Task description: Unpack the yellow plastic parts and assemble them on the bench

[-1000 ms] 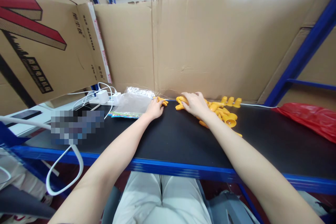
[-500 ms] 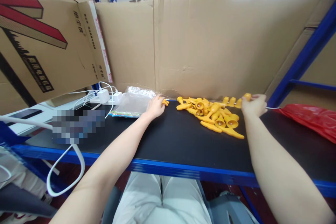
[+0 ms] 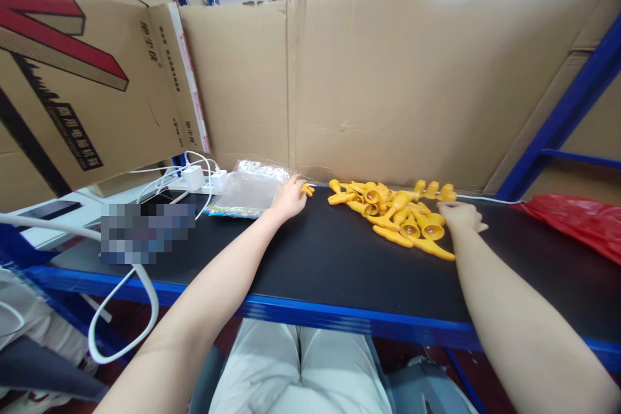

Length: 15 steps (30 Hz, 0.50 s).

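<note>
- left hand point(image 3: 287, 199) curled shut on one yellow piece point(image 3: 306, 190), at the counter's point(image 3: 310, 259) back edge, just beside the clear bag point(image 3: 245, 191).
- right hand point(image 3: 460, 215) lies loose and open, holding nothing, touching the right edge of the yellow pile point(image 3: 395, 217).
- upright pieces point(image 3: 433, 191) line the cardboard wall point(image 3: 388, 84) behind the pile.
- judgement: pinch a single piece from the pile's edge, don't rake; keep the left grip steady by the bag mouth.
- red bag point(image 3: 577, 220) well apart, on the right.
</note>
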Tool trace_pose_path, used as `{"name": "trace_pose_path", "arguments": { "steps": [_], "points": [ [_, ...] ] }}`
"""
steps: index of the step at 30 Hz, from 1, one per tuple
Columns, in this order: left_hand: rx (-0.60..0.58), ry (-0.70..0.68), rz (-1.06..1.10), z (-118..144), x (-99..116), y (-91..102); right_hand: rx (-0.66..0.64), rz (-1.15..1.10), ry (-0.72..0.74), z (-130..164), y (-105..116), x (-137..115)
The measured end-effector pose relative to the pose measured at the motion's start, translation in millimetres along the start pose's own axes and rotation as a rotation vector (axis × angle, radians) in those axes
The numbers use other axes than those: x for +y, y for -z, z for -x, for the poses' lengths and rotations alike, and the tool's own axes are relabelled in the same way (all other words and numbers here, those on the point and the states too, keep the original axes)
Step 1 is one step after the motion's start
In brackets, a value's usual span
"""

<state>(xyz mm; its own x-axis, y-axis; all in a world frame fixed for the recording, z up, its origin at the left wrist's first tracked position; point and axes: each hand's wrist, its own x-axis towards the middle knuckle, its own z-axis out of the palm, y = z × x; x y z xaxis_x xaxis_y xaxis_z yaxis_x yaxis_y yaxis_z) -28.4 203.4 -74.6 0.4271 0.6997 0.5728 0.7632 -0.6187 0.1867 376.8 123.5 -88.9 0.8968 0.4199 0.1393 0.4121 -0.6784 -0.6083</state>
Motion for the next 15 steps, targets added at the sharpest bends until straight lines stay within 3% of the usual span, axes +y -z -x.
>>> {"name": "trace_pose_path", "arguments": {
  "steps": [6,15],
  "points": [
    [0.003,0.006,0.02,0,2,1.4,-0.187,0.107,0.048,0,4,-1],
    [-0.017,-0.011,-0.009,1,7,3.1,-0.16,0.279,0.091,-48,0,28]
  ]
}}
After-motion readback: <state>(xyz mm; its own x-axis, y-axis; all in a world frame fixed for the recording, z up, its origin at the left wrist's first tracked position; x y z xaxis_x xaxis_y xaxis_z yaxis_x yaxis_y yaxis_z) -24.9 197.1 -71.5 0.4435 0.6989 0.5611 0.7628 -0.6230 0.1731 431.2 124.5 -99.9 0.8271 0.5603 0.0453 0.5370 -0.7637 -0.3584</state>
